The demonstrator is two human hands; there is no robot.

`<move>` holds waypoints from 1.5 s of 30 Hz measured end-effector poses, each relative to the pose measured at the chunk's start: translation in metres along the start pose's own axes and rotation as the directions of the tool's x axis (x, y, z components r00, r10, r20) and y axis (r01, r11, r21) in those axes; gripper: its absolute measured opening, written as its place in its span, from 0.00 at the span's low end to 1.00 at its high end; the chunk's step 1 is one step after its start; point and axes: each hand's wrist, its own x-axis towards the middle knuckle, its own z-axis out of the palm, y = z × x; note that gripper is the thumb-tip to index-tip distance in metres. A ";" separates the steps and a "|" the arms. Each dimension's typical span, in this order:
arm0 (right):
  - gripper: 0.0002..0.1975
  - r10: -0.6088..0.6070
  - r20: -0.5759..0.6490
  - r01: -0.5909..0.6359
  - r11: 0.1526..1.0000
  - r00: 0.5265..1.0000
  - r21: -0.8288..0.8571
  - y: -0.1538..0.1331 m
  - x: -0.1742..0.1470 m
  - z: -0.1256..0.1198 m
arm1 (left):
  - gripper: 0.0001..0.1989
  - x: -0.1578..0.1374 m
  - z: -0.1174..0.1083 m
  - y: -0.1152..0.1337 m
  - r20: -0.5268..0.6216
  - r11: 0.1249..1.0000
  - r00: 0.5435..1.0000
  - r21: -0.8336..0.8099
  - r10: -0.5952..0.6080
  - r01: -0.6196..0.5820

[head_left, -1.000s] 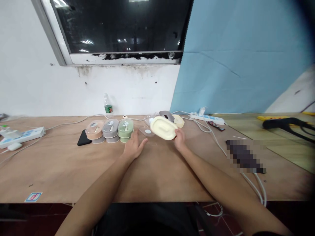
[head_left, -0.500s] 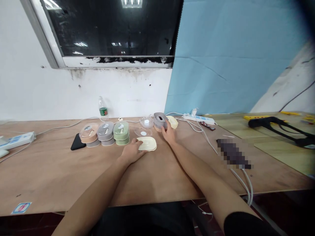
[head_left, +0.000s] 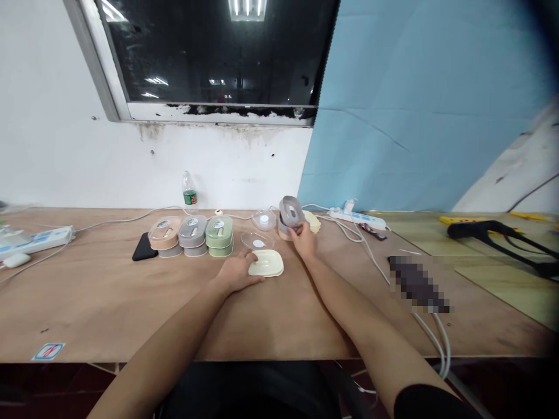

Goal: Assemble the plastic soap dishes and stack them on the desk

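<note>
My left hand (head_left: pixel 238 271) rests on the table with its thumb and fingers at the left edge of a cream plastic tray (head_left: pixel 266 263). At the back, the fingers of my right hand (head_left: pixel 304 237) grip a grey oval box part (head_left: pixel 291 212), which is tilted up above the stack beneath it. Behind that stack are cream pieces (head_left: pixel 311 222), partly hidden. Two clear lids (head_left: pixel 257 241) with white round labels lie between the tray and the wall. Left of them stand three lidded oval boxes: a peach one (head_left: pixel 165 234), a grey one (head_left: pixel 193 234) and a green one (head_left: pixel 219 235).
A black phone (head_left: pixel 144 247) lies left of the boxes. Near the wall stands a plastic bottle (head_left: pixel 190 192). Power strips (head_left: pixel 357 219) and white cables run along the back and right. A black frame-like object (head_left: pixel 493 238) lies far right.
My right hand has tipped the grey box part up from the stack. My left hand stays at the cream tray. The whole view has shifted slightly.
</note>
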 end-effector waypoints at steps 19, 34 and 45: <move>0.14 -0.172 0.011 0.145 0.866 0.985 0.478 -0.038 -0.057 -0.037 | 0.48 -0.004 -0.012 -0.004 0.052 0.993 0.995 -0.091 0.084 -0.079; 0.18 -0.169 0.287 0.048 0.921 0.943 0.387 -0.035 -0.050 -0.030 | 0.53 -0.002 -0.008 -0.009 0.052 0.997 0.997 -0.051 -0.053 0.056; 0.21 -0.141 0.365 0.064 0.974 0.920 0.216 -0.036 -0.046 -0.025 | 0.50 -0.004 -0.019 -0.004 0.021 0.993 0.995 -0.063 0.102 -0.101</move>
